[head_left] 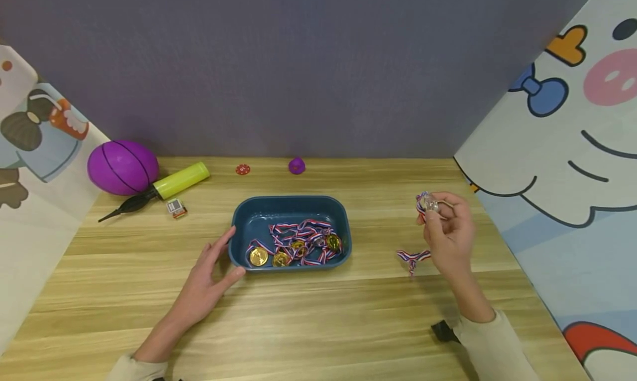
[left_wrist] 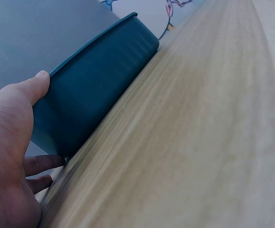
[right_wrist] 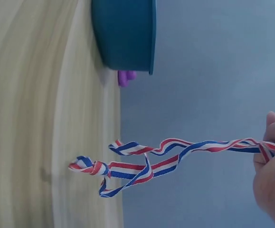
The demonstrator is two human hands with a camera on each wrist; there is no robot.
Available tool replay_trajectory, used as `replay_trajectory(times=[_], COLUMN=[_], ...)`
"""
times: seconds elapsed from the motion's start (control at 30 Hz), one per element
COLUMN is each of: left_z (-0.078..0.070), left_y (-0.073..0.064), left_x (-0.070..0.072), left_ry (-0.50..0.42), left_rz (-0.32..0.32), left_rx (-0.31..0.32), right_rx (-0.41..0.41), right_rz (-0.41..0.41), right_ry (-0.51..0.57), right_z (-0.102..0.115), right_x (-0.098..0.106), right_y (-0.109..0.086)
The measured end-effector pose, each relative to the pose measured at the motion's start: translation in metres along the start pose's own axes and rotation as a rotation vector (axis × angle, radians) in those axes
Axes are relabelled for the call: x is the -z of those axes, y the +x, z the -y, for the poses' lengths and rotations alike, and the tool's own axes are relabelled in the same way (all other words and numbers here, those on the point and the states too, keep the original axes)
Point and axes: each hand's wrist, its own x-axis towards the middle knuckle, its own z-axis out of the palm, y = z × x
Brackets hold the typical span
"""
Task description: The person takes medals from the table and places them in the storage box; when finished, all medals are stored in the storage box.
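Observation:
A dark teal plastic tub holds several gold medals on tangled red, white and blue ribbons. My left hand rests at its left end, fingers extended along the side. In the left wrist view the thumb touches the tub's wall near the rim, while lower fingers reach round by its base. Off to the right, my right hand pinches a shiny, silvery clear medal and its bunched ribbon, raised above the table. The striped ribbon dangles from that hand in a twisted, knotted loop.
At the back left lie a purple ball, a yellow-green hand pump and a small boxy item. A red poker chip and a small purple object sit near the grey back wall. Cartoon-printed panels flank the wooden table.

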Motion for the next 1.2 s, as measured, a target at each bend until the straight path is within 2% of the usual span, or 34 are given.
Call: replay_trajectory(times=[0.23,0.4,0.6,1.2], left_z=[0.001,0.001,0.002,0.001], left_y=[0.000,0.001,0.001,0.001], left_x=[0.000,0.001,0.000,0.001], left_ry=[0.000,0.003,0.004,-0.006], left_rz=[0.002,0.002,0.001,-0.002], left_rx=[-0.002,-0.005,-0.003,-0.022], right_rx=[0.080,0.134,0.153,0.092], right_rz=[-0.058,-0.057,-0.040,-0.004], right_ry=[-0.200,-0.271,-0.257,-0.264], right_z=[0.004,0.006,0.008,0.019], right_x=[-0.014,-0.021,-0.030,-0.062], right_y=[0.006,0.013,0.020,0.049])
